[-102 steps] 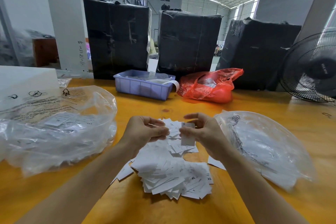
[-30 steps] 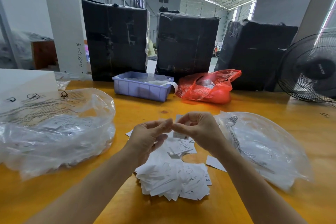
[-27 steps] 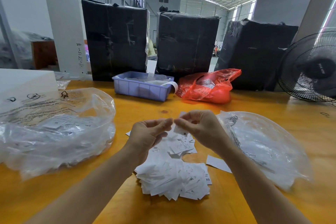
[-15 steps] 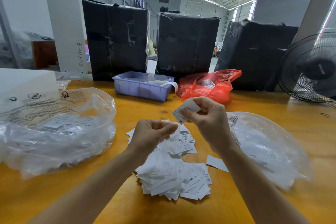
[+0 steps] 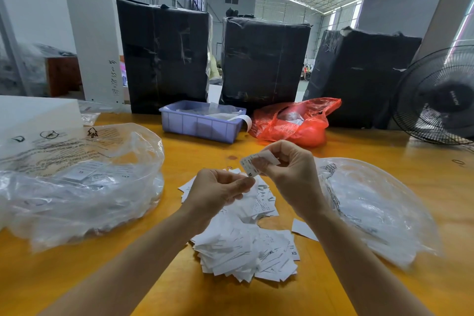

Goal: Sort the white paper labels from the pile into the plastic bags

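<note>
Yellow table (image 5: 359,151) under label pile (image 5: 246,251), two clear bags (image 5: 77,187), blue tray (image 5: 202,123), red bag (image 5: 295,123)

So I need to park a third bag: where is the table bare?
Bare wood lies between the blue bin and the hands, and along the near edge left of the label pile. Beside the pile, both clear bags crowd it.

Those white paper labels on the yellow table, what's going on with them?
A person is sorting them by hand. The right hand pinches one small white paper label above the loose pile of white paper labels, while the left hand holds more labels just below. Clear plastic bags wait on the left and right.
</note>
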{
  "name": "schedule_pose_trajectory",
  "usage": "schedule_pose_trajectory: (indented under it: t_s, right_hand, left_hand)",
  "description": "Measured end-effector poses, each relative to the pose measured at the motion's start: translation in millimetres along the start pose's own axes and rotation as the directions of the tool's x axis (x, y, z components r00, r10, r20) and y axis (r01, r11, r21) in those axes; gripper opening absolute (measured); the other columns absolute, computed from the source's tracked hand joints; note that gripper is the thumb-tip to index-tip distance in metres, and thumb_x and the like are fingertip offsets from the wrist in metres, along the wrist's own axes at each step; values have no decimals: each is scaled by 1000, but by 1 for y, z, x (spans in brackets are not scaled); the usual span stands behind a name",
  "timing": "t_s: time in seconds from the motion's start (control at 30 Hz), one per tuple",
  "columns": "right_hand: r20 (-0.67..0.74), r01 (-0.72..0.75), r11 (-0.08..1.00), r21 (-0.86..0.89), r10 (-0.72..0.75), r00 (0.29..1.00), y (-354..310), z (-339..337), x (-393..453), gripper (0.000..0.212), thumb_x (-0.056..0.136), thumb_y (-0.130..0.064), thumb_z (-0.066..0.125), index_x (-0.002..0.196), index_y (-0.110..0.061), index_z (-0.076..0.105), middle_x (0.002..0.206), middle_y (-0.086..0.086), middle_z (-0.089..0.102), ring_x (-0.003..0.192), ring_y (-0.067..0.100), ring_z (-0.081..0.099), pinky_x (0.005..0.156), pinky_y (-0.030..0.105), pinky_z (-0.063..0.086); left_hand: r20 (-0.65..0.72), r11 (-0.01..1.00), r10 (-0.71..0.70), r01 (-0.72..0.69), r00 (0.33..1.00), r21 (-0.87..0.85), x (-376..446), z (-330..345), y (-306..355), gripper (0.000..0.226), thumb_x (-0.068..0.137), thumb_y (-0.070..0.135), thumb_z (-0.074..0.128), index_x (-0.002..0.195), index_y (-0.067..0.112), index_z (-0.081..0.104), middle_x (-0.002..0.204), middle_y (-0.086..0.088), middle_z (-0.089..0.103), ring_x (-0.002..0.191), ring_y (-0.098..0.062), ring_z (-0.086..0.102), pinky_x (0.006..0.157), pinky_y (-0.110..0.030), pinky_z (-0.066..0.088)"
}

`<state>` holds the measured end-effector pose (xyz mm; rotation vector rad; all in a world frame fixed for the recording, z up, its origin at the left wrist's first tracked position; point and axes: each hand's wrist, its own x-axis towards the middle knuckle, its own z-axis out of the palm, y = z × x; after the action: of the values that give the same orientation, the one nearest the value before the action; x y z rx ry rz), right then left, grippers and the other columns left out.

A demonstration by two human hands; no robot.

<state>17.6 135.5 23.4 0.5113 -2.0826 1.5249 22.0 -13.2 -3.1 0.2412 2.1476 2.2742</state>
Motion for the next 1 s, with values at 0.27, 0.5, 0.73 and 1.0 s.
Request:
schedule_pose_trajectory:
  t_s: [0.27,0.5,0.73,1.0]
  right_hand:
    - [144,-79,997,-10,79,986,1,-4,3,11,75,-3,76,77,-6,66,75,9,70,68,19,63,66,38,53]
    - [270,-172,985,-20,171,948,-1,-7,1,15,75,-9,77,78,-2,65,63,2,62,52,6,53,49,19,42]
    - [420,-244,946,-213,315,851,1,-4,1,22,96,-18,52,98,-2,68,64,4,53,57,11,47,52,20,39]
    - [493,-265,929,-260,363,791,-3,3,-4,55,93,-26,56,143,-18,36,107,1,58,80,10,62,67,21,52]
  left_hand:
    - [-10,999,-15,15,1000,-49,3,-5,2,21,60,29,74,68,10,73,59,0,67,48,-4,53,49,-15,43]
    - [-30,995,-26,23,999,-92,4,-3,2,25,64,34,70,67,9,72,57,0,66,46,-4,54,49,-14,47]
    - [-85,997,-41,36,996,-68,5,-2,-2,35,65,46,66,60,11,70,59,-3,67,53,-6,61,52,-17,53]
    - [-172,995,-15,-2,985,-97,5,-2,-5,33,64,47,68,56,16,74,65,-7,68,68,-21,62,74,-39,54]
